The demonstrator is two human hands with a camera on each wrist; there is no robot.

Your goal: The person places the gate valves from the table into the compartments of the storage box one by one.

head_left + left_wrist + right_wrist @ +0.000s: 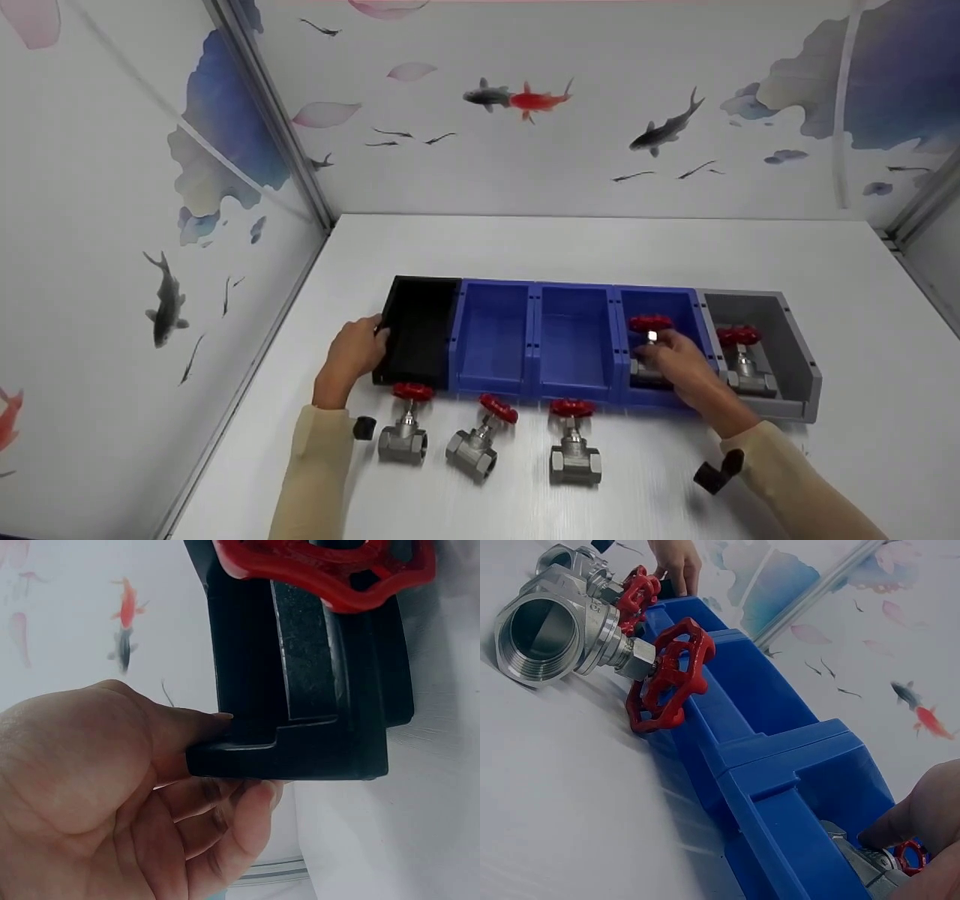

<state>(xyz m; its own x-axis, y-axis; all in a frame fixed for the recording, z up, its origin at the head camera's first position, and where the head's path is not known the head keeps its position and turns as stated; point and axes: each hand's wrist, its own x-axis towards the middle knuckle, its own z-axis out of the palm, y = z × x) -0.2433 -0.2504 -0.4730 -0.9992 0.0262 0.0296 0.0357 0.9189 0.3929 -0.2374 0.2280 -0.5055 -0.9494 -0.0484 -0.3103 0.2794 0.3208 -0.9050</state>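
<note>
My left hand pinches the left wall of the black bin, thumb inside and fingers outside, as the left wrist view shows. My right hand reaches into the rightmost blue bin and grips a gate valve with a red handwheel; its metal body sits low in the bin, partly covered by my fingers. A similar valve lies in the grey bin at the right end. In front of the row lie a left valve, a tilted middle valve and a right valve.
Two more blue bins, a left one and a right one, stand between the black bin and my right hand. The bins join side by side on a white table. Fish-printed white panels enclose the table's back and sides.
</note>
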